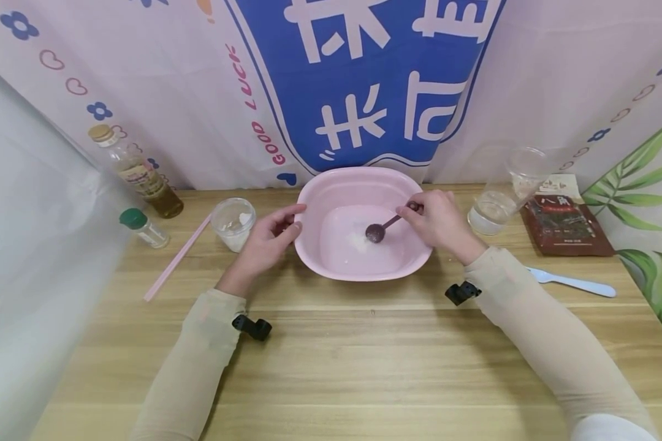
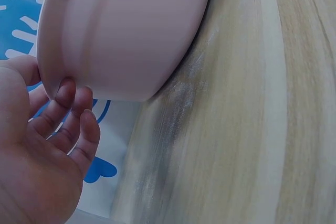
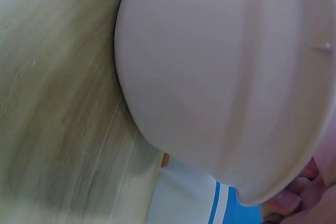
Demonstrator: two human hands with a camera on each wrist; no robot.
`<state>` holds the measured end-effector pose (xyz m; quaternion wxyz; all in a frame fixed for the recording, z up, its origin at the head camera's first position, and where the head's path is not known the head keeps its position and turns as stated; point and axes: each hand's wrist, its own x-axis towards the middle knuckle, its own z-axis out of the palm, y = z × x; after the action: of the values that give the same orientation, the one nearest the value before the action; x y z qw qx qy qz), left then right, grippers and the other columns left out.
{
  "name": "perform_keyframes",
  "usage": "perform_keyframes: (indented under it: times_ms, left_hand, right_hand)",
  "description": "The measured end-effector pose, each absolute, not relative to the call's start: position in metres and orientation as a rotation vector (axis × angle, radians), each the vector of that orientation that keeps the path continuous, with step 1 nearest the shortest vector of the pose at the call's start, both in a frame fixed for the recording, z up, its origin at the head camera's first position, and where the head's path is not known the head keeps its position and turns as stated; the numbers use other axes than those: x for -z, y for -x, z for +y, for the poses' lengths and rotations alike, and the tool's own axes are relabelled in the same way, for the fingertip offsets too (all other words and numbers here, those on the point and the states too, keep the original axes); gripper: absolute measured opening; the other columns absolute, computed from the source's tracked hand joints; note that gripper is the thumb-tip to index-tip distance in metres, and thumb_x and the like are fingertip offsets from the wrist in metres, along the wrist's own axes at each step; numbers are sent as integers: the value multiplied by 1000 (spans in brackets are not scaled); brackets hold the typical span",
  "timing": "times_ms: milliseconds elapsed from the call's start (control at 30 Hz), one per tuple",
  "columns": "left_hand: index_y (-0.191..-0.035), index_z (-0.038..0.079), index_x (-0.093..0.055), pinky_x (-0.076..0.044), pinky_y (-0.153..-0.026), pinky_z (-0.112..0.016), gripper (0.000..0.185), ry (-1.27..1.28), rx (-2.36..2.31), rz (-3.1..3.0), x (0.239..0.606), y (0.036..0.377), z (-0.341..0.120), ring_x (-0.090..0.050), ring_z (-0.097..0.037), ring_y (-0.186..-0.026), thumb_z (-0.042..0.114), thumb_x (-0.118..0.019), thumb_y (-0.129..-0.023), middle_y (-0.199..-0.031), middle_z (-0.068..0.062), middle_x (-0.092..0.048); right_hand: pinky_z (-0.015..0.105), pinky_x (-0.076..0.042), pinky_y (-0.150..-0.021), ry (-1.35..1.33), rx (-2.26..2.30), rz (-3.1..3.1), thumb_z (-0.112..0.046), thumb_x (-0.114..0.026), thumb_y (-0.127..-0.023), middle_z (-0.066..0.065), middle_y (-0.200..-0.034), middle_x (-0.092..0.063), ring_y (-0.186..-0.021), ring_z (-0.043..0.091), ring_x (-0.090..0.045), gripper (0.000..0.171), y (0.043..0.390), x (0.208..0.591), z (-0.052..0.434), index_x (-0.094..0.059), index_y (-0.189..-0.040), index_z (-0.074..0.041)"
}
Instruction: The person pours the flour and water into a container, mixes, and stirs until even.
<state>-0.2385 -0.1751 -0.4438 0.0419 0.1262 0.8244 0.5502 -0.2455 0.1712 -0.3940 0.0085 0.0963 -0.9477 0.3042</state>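
Note:
A pink basin (image 1: 339, 269) stands on the table with a patch of white powder (image 1: 358, 241) on its floor. My left hand (image 1: 267, 237) holds the basin's left rim; in the left wrist view, the thumb and fingers meet the basin wall (image 2: 131, 30) at its edge. Over the basin's right side, my right hand (image 1: 441, 222) pinches the handle of a small brown measuring spoon (image 1: 375, 233). The spoon's bowl hangs just above the powder. In the right wrist view the basin's side (image 3: 189, 66) hides the spoon, and only part of the hand shows.
Left of the basin are a jar of white powder (image 1: 234, 229), pink chopsticks (image 1: 179, 257), an oil bottle (image 1: 149, 184) and a green-capped shaker (image 1: 146, 229). To the right stand a clear cup (image 1: 491, 214), a brown spice packet (image 1: 568, 226) and a blue plastic knife (image 1: 579, 283).

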Motion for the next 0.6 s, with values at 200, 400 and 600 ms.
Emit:
perform_keyframes:
  times_ms: [200, 400, 600]
  left_hand:
    - [-153, 13, -61, -51, -76, -20, 44, -366, -1670, 2518, 444, 239, -175, -55, -27, -101, 19, -60, -110, -119, -15, -59]
    - [-152, 10, -62, -51, -75, -20, 43, -390, -1699, 2514, 444, 239, -175, -55, -26, -98, 15, -60, -109, -117, -16, -59]
    - [-153, 9, -61, -52, -75, -20, 44, -392, -1691, 2524, 445, 239, -176, -56, -23, -97, 16, -59, -110, -117, -16, -60]
  right_hand:
    - [38, -43, -81, -309, -996, -2964, -23, -72, -105, 12, -83, -71, -87, 30, -59, 24, 246, 395, 166, -82, -100, -2]
    - [53, -34, -107, -331, -984, -2947, -23, -71, -106, 12, -81, -71, -90, 33, -58, 25, 246, 396, 164, -82, -100, 0]
    - [53, -32, -107, -349, -980, -2948, -20, -71, -105, 12, -79, -71, -87, 33, -59, 24, 246, 395, 164, -82, -98, 1]
